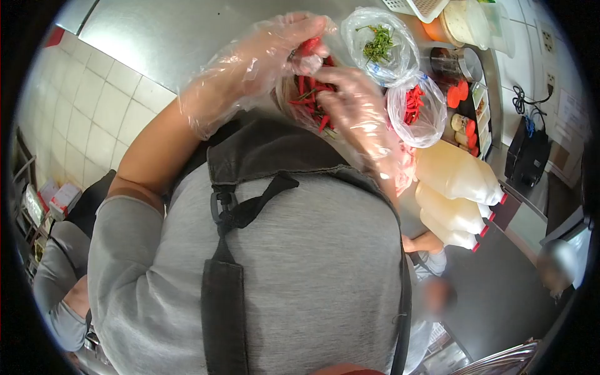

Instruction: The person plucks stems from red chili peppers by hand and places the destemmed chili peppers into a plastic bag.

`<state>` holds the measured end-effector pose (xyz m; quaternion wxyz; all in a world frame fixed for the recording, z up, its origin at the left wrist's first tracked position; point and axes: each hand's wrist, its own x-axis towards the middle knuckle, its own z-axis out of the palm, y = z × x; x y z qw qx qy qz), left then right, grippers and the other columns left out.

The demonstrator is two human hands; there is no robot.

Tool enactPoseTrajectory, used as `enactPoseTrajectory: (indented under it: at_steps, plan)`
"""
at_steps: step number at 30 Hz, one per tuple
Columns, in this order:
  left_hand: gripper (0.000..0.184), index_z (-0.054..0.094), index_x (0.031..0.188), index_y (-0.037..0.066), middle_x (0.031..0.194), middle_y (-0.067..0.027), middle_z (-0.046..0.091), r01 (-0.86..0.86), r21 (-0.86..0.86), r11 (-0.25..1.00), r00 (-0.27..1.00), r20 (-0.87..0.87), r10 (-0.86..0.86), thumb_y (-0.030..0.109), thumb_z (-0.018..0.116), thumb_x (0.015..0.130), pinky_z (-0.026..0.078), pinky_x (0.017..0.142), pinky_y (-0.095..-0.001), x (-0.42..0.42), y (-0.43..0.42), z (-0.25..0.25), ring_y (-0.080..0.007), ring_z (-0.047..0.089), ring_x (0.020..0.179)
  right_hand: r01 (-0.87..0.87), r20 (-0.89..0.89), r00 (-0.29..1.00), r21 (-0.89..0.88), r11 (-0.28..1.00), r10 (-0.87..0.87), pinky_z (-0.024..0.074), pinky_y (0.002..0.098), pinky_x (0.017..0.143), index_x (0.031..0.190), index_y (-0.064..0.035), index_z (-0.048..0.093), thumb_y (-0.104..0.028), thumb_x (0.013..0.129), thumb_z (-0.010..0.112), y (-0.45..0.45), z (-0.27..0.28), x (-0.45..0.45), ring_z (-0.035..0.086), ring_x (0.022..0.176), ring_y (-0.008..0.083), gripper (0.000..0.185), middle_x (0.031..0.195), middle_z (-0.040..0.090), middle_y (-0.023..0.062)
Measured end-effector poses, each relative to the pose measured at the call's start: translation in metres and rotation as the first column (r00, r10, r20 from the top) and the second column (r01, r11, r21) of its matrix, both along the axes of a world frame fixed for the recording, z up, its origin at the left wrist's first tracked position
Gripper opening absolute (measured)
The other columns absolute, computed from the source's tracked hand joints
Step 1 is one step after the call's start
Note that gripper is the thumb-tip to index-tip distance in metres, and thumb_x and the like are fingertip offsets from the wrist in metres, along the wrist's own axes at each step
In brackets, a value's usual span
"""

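Note:
Both my hands wear clear plastic gloves. My left hand (284, 40) is curled at the top, closed around red chili peppers (310, 45). Just below and to its right, my right hand (356, 103) reaches over a clear bag of red chilies with green stems (306, 100); its fingers are bent among or just above the chilies, and whether they grip one is unclear. Right of my hands, a plastic bag (354, 44) holds green stems (379, 45). Below it, another bag (437, 119) contains red chilies without visible stems (413, 105).
Large bottles of pale liquid (456, 172) with red caps lie at the right. Jars with red lids (458, 94), a white basket (422, 7) and tubs (465, 25) line the steel counter (144, 37). Other people (431, 256) are at lower right and lower left.

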<state>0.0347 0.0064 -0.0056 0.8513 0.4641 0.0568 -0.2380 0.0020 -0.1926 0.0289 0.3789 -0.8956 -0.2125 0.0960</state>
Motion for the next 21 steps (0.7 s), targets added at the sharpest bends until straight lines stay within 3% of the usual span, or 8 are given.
enactPoseTrajectory:
  at_steps: [2,4,5,8,10,12,15,21]
  plan:
    - [0.024,0.062,0.107,0.004,0.081,0.0,0.059,0.008,-0.09,0.996,0.998,0.068,-0.002,0.026,0.062,0.095,0.044,0.067,-0.0202,0.003,0.002,0.017,-0.0072,0.052,0.07,-0.129,0.113,0.985,-0.04,0.991,0.133,0.0485,0.0419,0.09,0.108,-0.0123,0.069,-0.006,0.081,0.069,-0.001,-0.026,-0.003,0.059,0.105,0.0319,0.028,0.107,0.063,0.0121]
    - [0.018,0.062,0.111,0.004,0.098,-0.0115,0.064,-0.052,0.035,0.998,0.99,-0.127,0.056,0.012,0.059,0.096,0.056,0.077,-0.0317,0.002,-0.001,0.028,-0.0177,0.063,0.086,-0.068,0.172,0.982,-0.037,0.997,0.073,0.0494,0.0371,0.087,0.105,-0.0083,0.069,0.001,0.083,0.068,0.002,-0.032,-0.006,0.061,0.095,0.0295,0.024,0.104,0.065,0.0118]
    - [0.026,0.063,0.117,0.005,0.081,0.0003,0.057,0.005,0.137,0.991,0.998,0.061,-0.013,0.023,0.058,0.098,0.043,0.07,-0.0213,0.001,0.003,0.024,-0.0073,0.052,0.075,-0.074,0.177,0.981,-0.043,0.996,0.081,0.0494,0.0371,0.087,0.105,-0.0083,0.069,0.001,0.083,0.068,0.0,-0.03,-0.004,0.061,0.095,0.0295,0.024,0.104,0.065,0.0118]
    - [0.024,0.064,0.114,0.005,0.083,-0.0004,0.06,-0.041,0.005,0.999,0.996,0.076,0.041,0.019,0.062,0.094,0.043,0.069,-0.0223,-0.006,0.001,0.009,-0.0068,0.053,0.073,0.188,-0.058,0.982,0.321,0.928,-0.179,0.0498,0.0353,0.085,0.097,-0.0059,0.069,0.002,0.085,0.065,-0.001,-0.018,-0.002,0.061,0.095,0.0244,0.015,0.097,0.065,0.0081]
    - [0.025,0.064,0.112,0.005,0.086,-0.0012,0.062,0.017,0.052,0.999,0.996,0.083,-0.021,0.019,0.064,0.092,0.044,0.067,-0.0226,-0.003,-0.004,-0.003,-0.0069,0.054,0.073,0.23,-0.08,0.973,0.315,0.921,-0.216,0.05,0.0295,0.083,0.098,-0.0025,0.067,0.001,0.089,0.064,-0.002,-0.006,-0.003,0.062,0.091,0.0166,0.01,0.096,0.068,0.0063]
    - [0.026,0.064,0.111,0.004,0.088,-0.002,0.063,0.072,0.105,0.992,0.993,0.088,-0.081,0.019,0.067,0.09,0.044,0.066,-0.023,-0.001,-0.006,-0.001,-0.007,0.055,0.074,0.459,-0.358,0.884,0.54,0.706,-0.301,0.0496,0.0255,0.082,0.1,-0.0009,0.064,0.001,0.091,0.062,0.002,0.002,-0.005,0.061,0.09,0.0107,0.009,0.097,0.068,0.0059]
    - [0.026,0.064,0.103,0.005,0.091,-0.0021,0.064,0.281,0.149,0.948,0.957,0.028,-0.288,0.022,0.073,0.085,0.045,0.066,-0.0222,-0.008,-0.015,0.01,-0.0076,0.057,0.075,0.494,-0.377,0.865,0.529,0.69,-0.33,0.05,0.0247,0.08,0.101,0.0003,0.061,0.002,0.092,0.062,0.003,0.006,-0.009,0.061,0.088,0.0093,0.009,0.098,0.068,0.0069]
    - [0.02,0.066,0.099,0.006,0.09,-0.0009,0.064,0.269,0.252,0.93,0.948,0.101,-0.302,0.018,0.073,0.086,0.047,0.066,-0.022,-0.01,-0.023,0.013,-0.0063,0.058,0.079,0.521,-0.391,0.853,0.591,0.616,-0.346,0.0494,0.0248,0.076,0.099,0.0004,0.06,0.001,0.092,0.063,-0.008,-0.006,-0.014,0.06,0.083,0.0094,0.007,0.096,0.067,0.008]
